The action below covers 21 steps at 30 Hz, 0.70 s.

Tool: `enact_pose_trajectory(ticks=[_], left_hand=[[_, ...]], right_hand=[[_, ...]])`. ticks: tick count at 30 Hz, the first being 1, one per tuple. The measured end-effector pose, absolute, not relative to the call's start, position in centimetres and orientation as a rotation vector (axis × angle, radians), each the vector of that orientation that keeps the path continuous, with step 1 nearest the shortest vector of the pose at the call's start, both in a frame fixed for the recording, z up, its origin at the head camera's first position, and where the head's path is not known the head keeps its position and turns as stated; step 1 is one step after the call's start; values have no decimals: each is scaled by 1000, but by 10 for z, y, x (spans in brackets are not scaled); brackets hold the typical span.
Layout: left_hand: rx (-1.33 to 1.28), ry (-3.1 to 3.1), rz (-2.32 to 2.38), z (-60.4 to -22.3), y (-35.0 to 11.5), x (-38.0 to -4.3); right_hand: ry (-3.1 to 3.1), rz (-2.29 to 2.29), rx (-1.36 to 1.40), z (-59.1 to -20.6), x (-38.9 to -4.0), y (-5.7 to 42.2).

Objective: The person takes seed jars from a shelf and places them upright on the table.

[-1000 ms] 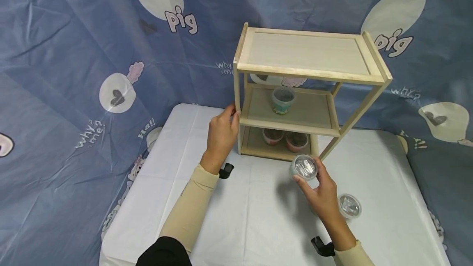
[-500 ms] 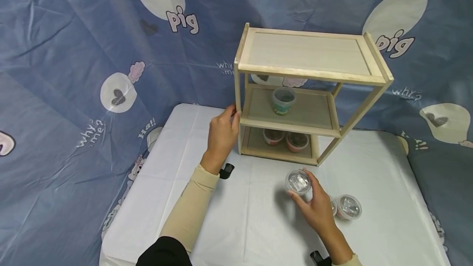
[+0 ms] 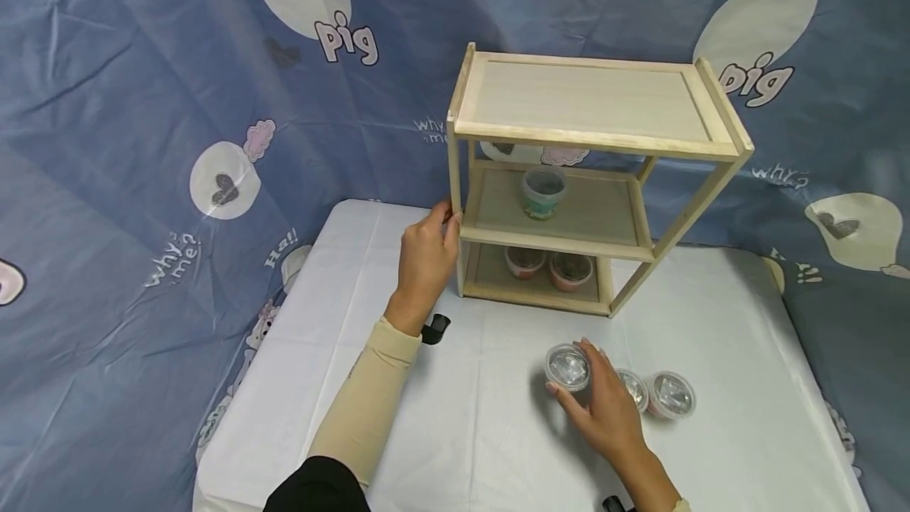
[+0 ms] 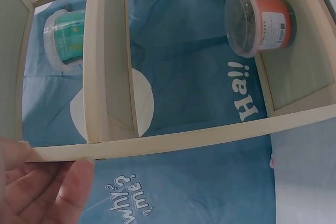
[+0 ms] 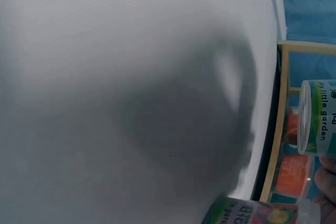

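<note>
My left hand (image 3: 426, 259) grips the front left post of a small three-tier wooden shelf (image 3: 554, 242); in the left wrist view, thumb and fingers hold the post (image 4: 184, 139). My right hand (image 3: 604, 409) holds a clear plastic cup (image 3: 568, 367) with a shiny top, thumb and fingers on opposite sides. The right wrist view shows this cup's green "My little garden" label (image 5: 324, 116). A green-labelled cup (image 3: 543, 194) stands on the middle tier. Two orange-red cups (image 3: 524, 263) (image 3: 571, 272) stand side by side on the bottom tier.
Two more shiny-topped cups (image 3: 633, 392) (image 3: 671, 395) stand together on the white tablecloth (image 3: 498, 449), right beside my right hand. A blue patterned cloth (image 3: 178, 85) hangs behind the shelf. The shelf's top tier (image 3: 590, 101) overhangs the cups below.
My right hand has drawn the cup away from the shelf, toward me and slightly left. A second cup on the tablecloth has come into view behind it. My left hand stays on the post.
</note>
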<state>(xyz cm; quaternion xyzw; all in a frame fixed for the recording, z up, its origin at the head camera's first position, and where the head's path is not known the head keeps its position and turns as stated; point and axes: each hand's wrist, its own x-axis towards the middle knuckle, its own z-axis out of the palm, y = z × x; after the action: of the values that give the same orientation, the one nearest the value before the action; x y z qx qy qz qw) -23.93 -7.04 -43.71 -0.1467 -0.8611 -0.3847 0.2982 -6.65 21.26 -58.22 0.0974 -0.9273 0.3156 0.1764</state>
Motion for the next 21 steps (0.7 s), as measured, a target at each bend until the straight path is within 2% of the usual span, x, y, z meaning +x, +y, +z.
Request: enact_pose_trajectory(ticks=[9, 21], left_hand=[[-382, -2286, -1029, -437, -72, -240], [-386, -2297, -1049, -435, -72, -238]], right_hand=[[-2630, 747, 444, -590, -69, 217], [-2662, 652, 490, -594, -67, 218]])
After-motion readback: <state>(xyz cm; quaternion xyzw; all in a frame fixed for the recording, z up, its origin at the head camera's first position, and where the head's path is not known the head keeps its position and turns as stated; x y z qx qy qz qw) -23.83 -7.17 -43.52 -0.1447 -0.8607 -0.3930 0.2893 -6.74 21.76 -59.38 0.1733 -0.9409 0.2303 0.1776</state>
